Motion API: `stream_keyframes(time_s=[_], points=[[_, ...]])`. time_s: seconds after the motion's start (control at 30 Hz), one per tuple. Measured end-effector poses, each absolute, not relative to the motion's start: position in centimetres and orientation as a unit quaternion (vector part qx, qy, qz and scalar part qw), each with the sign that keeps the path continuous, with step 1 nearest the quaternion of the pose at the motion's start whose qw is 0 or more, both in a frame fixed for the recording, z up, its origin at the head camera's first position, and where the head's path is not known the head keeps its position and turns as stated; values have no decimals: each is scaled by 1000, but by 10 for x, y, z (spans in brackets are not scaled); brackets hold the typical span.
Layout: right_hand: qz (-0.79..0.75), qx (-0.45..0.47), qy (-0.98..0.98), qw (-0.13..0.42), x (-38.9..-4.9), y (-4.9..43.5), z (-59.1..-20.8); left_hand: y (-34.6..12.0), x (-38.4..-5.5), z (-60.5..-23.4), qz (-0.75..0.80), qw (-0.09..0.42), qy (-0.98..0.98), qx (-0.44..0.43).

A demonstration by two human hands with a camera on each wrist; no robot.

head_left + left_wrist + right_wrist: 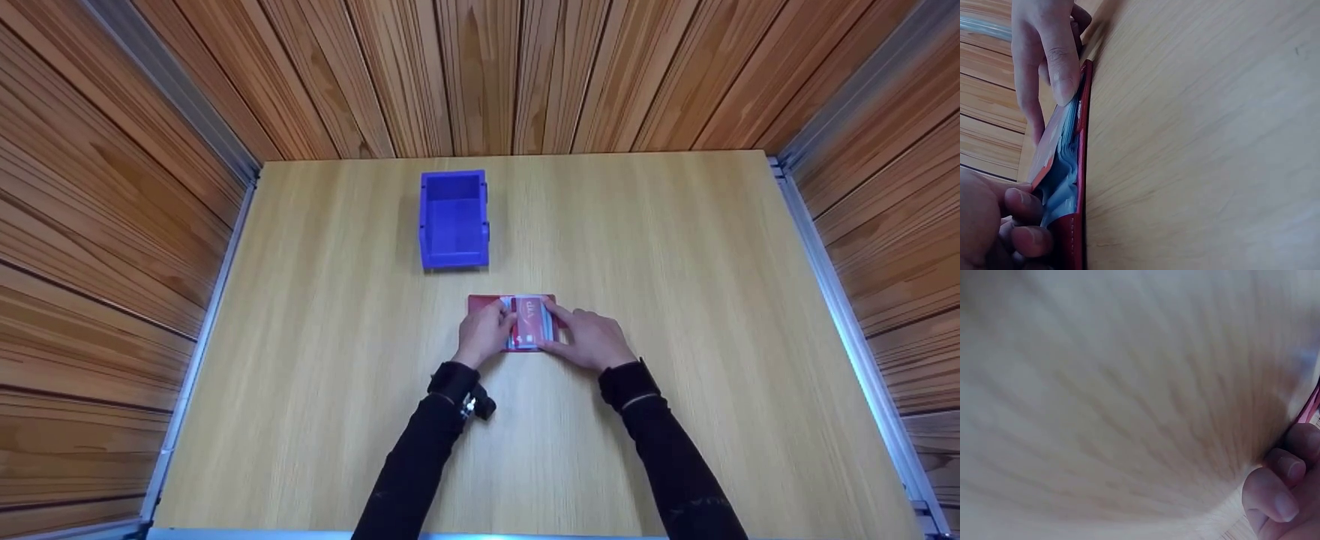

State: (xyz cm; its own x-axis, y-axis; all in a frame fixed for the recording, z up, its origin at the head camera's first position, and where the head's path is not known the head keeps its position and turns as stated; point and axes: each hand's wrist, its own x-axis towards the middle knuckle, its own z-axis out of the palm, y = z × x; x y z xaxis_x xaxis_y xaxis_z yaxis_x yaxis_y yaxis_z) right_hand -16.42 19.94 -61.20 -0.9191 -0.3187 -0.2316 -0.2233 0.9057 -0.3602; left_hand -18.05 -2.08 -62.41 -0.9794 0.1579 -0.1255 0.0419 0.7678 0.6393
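A red card holder (475, 303) lies spread open on the table, its clear plastic sleeves (1068, 140) fanned up in a stack. A pink card (529, 319) tops the sleeves, and its orange edge is lifted in the left wrist view. My left hand (482, 334) pinches at the left side of the card and sleeves, thumb at the card's corner and fingers curled below. From the right, my right hand (592, 339) holds the stack between thumb and index finger, at its near and far edges. Its other fingers (1280, 495) are curled close to the table.
A blue plastic bin (454, 219) stands on the wooden table (337, 300), beyond the card holder and a little left. Wood-panelled walls (480, 75) enclose the back and sides, with metal rails (847, 315) along the table's edges.
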Motion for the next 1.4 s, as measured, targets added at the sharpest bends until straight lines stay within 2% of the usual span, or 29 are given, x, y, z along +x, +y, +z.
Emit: stream_keyframes(time_s=[1.4], points=[[-172,-140,965,138,-163,199,-611,-52,-178,-624,423,106,898,61]])
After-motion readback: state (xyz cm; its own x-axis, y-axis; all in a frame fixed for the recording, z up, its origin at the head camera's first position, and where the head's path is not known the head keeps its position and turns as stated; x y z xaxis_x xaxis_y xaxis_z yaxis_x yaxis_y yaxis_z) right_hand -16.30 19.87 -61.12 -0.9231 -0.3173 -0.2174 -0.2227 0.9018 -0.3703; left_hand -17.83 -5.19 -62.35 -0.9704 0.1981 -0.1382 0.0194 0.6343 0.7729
